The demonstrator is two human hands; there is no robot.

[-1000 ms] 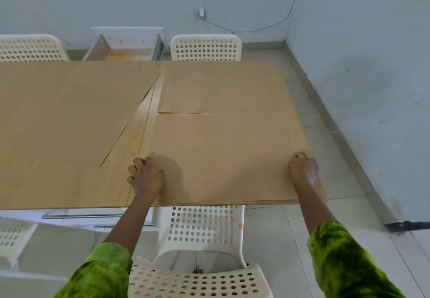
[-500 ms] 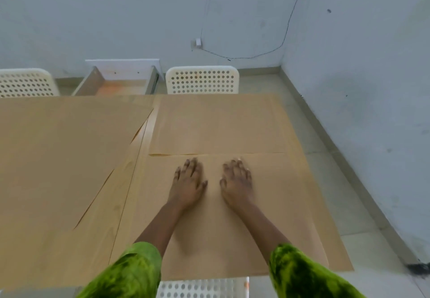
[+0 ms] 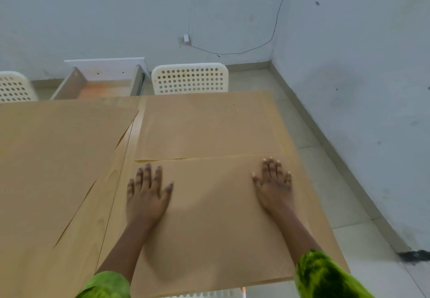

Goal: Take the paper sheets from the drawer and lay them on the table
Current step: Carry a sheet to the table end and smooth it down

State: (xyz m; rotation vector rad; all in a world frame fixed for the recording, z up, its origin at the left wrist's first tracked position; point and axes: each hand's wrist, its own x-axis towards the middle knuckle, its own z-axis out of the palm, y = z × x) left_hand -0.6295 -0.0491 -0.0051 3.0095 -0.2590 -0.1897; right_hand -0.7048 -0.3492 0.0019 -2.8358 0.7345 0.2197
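Observation:
Several brown paper sheets lie flat on the wooden table [image 3: 121, 158]. The nearest sheet [image 3: 214, 216] covers the table's right front. My left hand [image 3: 147, 193] presses flat on its left part, fingers spread. My right hand [image 3: 273, 183] presses flat near its right edge, fingers spread. Another sheet [image 3: 207, 125] lies beyond it, and a large sheet [image 3: 53, 149] covers the left of the table. The open drawer [image 3: 102, 83] stands beyond the table's far edge, with an orange-tinted bottom showing.
White perforated chairs stand at the far side [image 3: 189, 78], at the far left [image 3: 14, 86] and under the near edge [image 3: 209, 294]. A wall [image 3: 360, 88] runs close along the right, with tiled floor [image 3: 325, 181] between it and the table.
The hands went from the sheet's near corners to its middle, then slid apart: the left one to the left, the right one to the right. The view tilted forward.

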